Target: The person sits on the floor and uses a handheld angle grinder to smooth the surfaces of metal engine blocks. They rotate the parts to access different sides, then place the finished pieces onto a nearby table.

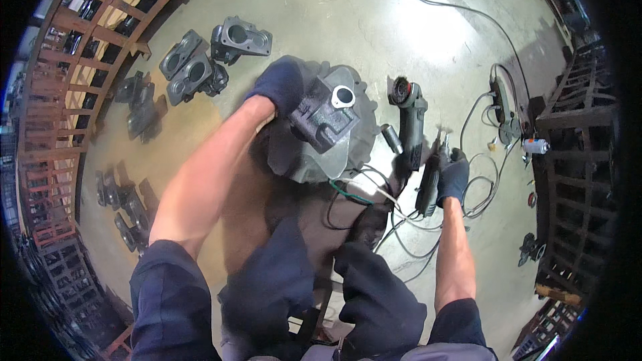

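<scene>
- From where I stand, the person's left hand [284, 87], in a dark glove, lies against the left side of a grey metal casting [326, 117]; its fingers are partly hidden, so I cannot tell how tightly they close.
- That casting sits in front of the person's knees, on top of a larger round metal piece [363, 103] with a notched rim, and a pale ring-shaped port [343, 97] faces upward.
- The right hand [455, 175], gloved too, is clamped around a dark handheld tool [428, 184] with a slim metal tip pointing away from the person.
- Just left of that tool lies an angle grinder [412, 124], a round brush [401, 89] at its far end.
- A small metal cylinder [390, 139] stands or lies between grinder and casting; I cannot tell which.
- Over on the left, more castings [190, 70] are scattered across the floor [321, 13].
- On the right, cables run near a spray can [536, 146].
</scene>
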A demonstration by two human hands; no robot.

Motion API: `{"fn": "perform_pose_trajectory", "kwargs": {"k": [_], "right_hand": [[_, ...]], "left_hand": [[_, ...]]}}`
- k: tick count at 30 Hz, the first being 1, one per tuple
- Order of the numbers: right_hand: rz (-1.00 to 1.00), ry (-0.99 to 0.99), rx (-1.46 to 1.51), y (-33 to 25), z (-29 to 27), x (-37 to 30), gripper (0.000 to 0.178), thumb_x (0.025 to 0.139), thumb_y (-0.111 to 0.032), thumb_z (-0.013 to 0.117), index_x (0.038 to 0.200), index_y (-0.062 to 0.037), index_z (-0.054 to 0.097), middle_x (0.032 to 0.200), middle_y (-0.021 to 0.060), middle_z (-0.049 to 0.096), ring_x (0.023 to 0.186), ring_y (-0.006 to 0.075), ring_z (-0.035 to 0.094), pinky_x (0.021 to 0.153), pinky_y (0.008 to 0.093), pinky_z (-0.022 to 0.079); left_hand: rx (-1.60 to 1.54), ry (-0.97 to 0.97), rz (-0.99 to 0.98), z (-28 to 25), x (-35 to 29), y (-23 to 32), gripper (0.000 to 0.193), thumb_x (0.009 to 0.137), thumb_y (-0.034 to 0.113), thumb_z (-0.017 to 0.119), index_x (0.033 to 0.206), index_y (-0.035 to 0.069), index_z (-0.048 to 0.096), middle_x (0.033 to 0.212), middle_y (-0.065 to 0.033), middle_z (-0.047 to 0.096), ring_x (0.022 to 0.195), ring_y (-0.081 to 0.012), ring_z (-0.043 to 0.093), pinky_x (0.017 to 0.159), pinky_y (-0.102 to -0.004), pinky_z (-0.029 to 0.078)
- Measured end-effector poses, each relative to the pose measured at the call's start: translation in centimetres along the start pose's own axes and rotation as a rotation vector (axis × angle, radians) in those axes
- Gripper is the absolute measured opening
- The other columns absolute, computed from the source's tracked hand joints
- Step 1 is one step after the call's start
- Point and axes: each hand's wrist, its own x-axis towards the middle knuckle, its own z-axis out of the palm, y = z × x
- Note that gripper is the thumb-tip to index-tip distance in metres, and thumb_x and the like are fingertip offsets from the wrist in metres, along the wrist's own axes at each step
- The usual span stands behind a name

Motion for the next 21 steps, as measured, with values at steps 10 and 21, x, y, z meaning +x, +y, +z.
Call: {"fn": "perform_pose_trajectory", "kwargs": {"k": [10,21], "right_hand": [[-0.434,-0.385,-0.201,-10.3,10.3,0.3,0.041,0.086,-0.031,0.069,0.119,-0.0066,0.067,0.11,0.0227,0.069,0.103,0.041,0.067,0.088,0.0484,0.054],[-0.271,-0.403,-0.337,-7.6,13.6,0.7,0.042,0.079,-0.04,0.077,0.101,-0.0051,0.073,0.098,0.024,0.073,0.092,0.04,0.071,0.081,0.0463,0.057]], "left_hand": [[0.023,-0.047,0.036,2.6,4.1,-1.7,0.049,0.096,0.044,0.056,0.097,-0.002,0.073,0.097,-0.0309,0.065,0.095,-0.0449,0.068,0.077,-0.0461,0.054],[-0.02,-0.045,-0.023,2.8,3.2,-2.0,0.047,0.097,0.04,0.054,0.1,-0.003,0.073,0.1,-0.0297,0.067,0.098,-0.0444,0.068,0.083,-0.0461,0.054]]}}
